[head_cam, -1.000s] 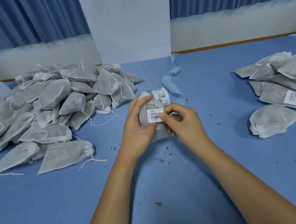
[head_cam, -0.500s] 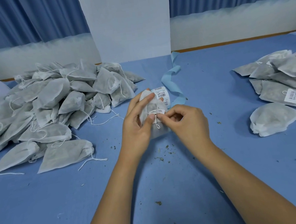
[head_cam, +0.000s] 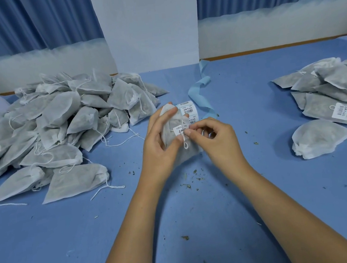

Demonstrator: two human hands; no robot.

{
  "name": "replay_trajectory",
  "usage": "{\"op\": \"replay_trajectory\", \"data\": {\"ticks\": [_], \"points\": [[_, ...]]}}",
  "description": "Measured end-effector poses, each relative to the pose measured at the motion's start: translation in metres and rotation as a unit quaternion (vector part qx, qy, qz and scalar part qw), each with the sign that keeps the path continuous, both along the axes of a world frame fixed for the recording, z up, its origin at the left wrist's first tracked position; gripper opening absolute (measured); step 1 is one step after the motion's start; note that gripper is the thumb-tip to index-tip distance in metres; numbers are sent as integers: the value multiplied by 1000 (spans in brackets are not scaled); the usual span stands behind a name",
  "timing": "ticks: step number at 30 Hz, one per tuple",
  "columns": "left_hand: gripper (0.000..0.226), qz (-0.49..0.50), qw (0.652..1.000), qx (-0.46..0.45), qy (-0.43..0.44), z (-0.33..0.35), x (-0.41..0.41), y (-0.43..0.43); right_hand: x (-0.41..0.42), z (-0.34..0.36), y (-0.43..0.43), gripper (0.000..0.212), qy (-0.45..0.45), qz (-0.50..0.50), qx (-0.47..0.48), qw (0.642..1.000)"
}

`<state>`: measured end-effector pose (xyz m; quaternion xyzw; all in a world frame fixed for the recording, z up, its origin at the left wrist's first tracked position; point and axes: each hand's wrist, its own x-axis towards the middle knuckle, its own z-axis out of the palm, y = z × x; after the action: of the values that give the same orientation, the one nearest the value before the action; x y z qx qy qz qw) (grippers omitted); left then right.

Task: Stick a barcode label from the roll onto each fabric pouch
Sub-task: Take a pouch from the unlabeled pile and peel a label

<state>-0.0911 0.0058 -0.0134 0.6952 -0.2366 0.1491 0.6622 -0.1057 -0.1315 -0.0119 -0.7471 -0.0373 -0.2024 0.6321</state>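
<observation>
The person holds one pouch (head_cam: 190,154) up above the blue table (head_cam: 94,241), in the middle of the view. The left hand (head_cam: 161,143) grips it from the left side, the fingers curled over its top edge and the thumb lying across its front just below the label (head_cam: 179,130). The label sits on the upper front of the pouch, with the drawstring loop (head_cam: 185,144) hanging beside it. The right hand (head_cam: 220,141) comes in from the right, its other fingers curled; its thumb and first fingertips (head_cam: 188,132) close in a narrow pinch on the label's right edge, touching it.

The label roll (head_cam: 188,110) stands on the table just behind the pouch, with a blue backing strip (head_cam: 200,89) trailing away from it. A big heap of pouches (head_cam: 57,129) lies to the left. A smaller stack (head_cam: 335,92) lies to the right, one with a label showing, and a single pouch (head_cam: 319,139) rests in front of that stack. Bits of dried herb (head_cam: 188,185) are scattered under the hands.
</observation>
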Motion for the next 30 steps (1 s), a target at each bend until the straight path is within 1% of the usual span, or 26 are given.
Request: {"op": "replay_trajectory", "data": {"ticks": [3,6,8,10,11,13,14,17,20,23,24,26,28,30], "points": [[45,1,1000,0,2,0,0,-1,-1,1,1,10,38,44,79,995],[30,29,1000,1,-7,-2,3,-2,-1,2,2,13,56,65,100,991],[28,48,999,-19,2,-3,4,-2,-2,3,3,15,56,72,99,991],[39,66,997,-39,11,-3,4,-2,-4,5,4,17,31,63,73,995],[43,76,996,-43,11,-4,4,-3,-5,5,5,17,10,48,41,998],[47,94,995,-42,8,-4,4,-5,-7,4,7,13,-36,14,-29,999],[47,99,994,-44,7,-5,5,-6,-8,4,9,11,-55,3,-49,997],[46,113,993,-41,-5,-7,5,-7,-9,3,12,12,-78,-8,-58,995],[45,147,989,-4,-19,-7,6,-7,-10,4,13,10,-111,-6,-95,989],[47,170,985,-8,15,-5,8,-3,-12,3,14,8,-158,-5,-121,980],[48,173,984,-17,30,-4,8,-1,-12,3,14,8,-155,-2,-113,981],[50,168,984,-32,44,-2,7,1,-12,4,14,7,-116,17,-65,991],[49,152,986,-39,49,-1,6,0,-11,4,14,14,-60,43,2,997],[47,133,989,-37,53,-1,4,-3,-10,5,13,22,-29,75,65,995]]}}
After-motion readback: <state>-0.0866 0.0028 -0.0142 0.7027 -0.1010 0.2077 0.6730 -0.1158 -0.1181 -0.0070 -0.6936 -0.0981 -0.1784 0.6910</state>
